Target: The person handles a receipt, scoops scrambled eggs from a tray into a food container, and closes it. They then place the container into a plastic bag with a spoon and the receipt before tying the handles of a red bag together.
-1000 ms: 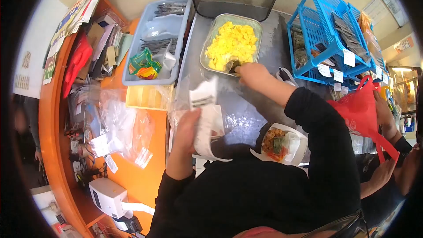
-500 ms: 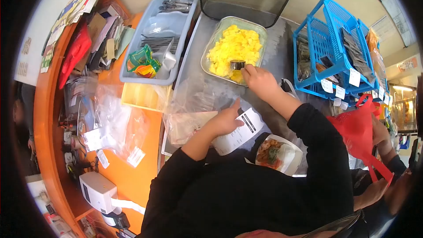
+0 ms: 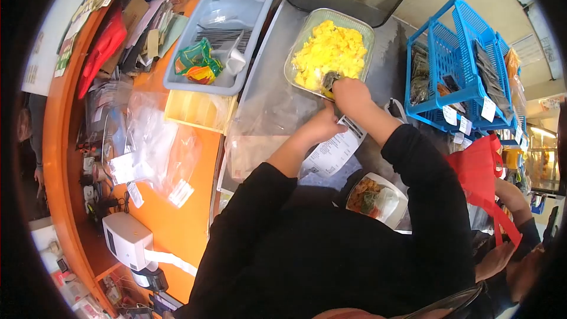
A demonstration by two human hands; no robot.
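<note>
A metal tray (image 3: 367, 38) holds a heap of yellow food (image 3: 331, 47) that looks like scrambled egg. My right hand (image 3: 352, 97) is closed on a small metal scoop (image 3: 331, 80) at the tray's near edge. Just below that edge is my left hand (image 3: 322, 124), beside a printed paper slip (image 3: 333, 150); whether its fingers hold the slip is unclear. Nearer my body sits a white container (image 3: 391, 205) with reddish-brown food and something green in it.
Blue baskets (image 3: 452, 94) of packets stand right, near another person's hands (image 3: 496, 260) and a red bag (image 3: 477, 171). A blue-grey bin (image 3: 233, 85) holds utensils. Plastic bags (image 3: 150, 142) and a white printer (image 3: 127, 239) are left.
The view has shifted slightly. My left hand has moved up and right, close to the tray's near edge and my right hand. The scoop has turned and tilted at the tray's edge.
</note>
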